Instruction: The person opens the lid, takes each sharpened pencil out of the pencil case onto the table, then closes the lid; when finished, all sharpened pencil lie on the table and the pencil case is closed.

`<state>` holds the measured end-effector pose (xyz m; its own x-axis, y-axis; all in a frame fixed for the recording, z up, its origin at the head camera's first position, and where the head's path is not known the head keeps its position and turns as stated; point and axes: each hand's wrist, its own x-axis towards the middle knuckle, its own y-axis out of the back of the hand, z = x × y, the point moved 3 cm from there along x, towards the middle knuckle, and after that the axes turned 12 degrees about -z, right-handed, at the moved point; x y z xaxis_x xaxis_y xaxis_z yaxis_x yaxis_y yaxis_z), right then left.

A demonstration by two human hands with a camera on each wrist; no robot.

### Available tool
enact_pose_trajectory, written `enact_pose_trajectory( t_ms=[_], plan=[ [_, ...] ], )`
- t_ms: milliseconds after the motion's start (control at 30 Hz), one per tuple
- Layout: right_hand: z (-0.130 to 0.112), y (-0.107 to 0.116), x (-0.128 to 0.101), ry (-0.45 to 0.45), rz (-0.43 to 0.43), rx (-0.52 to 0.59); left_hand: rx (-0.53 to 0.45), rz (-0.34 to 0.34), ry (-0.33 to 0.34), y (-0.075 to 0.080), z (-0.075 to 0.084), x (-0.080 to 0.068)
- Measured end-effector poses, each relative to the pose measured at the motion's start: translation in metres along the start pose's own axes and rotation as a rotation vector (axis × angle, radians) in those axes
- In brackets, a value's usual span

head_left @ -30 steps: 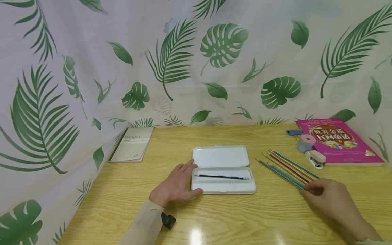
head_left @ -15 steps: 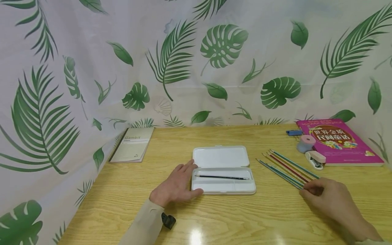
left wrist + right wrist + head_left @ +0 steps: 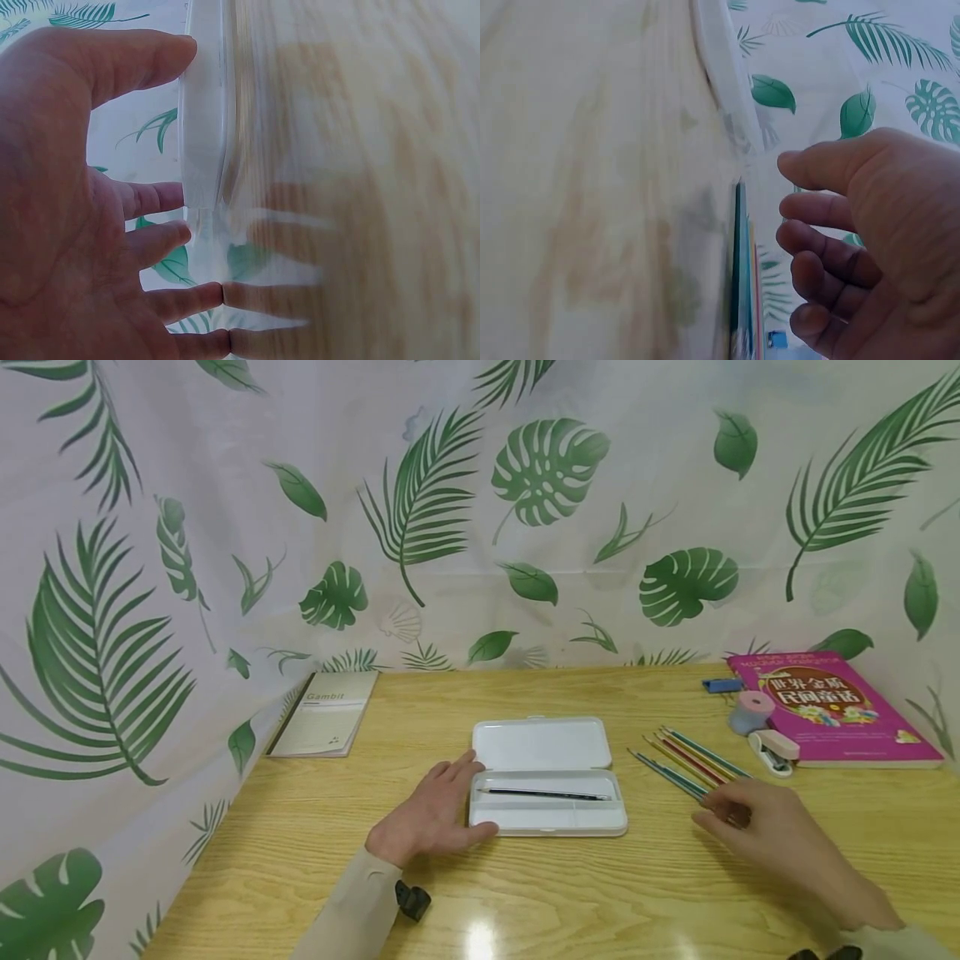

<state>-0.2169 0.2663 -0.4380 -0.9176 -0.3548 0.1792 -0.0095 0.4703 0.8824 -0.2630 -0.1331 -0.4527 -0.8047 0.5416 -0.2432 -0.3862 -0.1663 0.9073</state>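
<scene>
Now the right hand (image 3: 757,827) has slid up along the coloured pencils (image 3: 686,764) on the table (image 3: 600,893), covering more of their near ends than a moment ago; its fingers curl over them, though whether they pinch one I cannot tell. Meanwhile the left hand (image 3: 431,814) stays flat, its grip relaxed, fingers against the end of the open white pencil case (image 3: 543,747), where one dark pencil (image 3: 543,793) lies.

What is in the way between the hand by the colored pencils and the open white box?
Nothing visible. The right hand hovers over the near ends of the colored pencils, and only bare wooden table lies between them and the open pencil case. The left hand rests on the case's far side, out of the way.
</scene>
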Motion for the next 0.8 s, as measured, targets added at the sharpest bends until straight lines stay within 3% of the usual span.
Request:
enact_pose_trajectory(
  t_ms=[167,467,633,800],
  plan=[
    [-0.019,-0.004,0.022,0.157,-0.027,0.011,-0.004,0.005,-0.008,0.000,0.000,0.000],
    [-0.058,-0.018,0.065,0.224,-0.150,0.049,-0.010,0.001,-0.011,0.002,0.000,-0.001],
    [-0.069,-0.033,0.080,0.291,-0.276,0.105,-0.007,-0.005,-0.007,0.001,-0.002,0.001],
    [-0.070,-0.042,0.086,0.271,-0.356,0.036,-0.006,-0.005,0.001,0.000,-0.002,0.001]
  ],
)
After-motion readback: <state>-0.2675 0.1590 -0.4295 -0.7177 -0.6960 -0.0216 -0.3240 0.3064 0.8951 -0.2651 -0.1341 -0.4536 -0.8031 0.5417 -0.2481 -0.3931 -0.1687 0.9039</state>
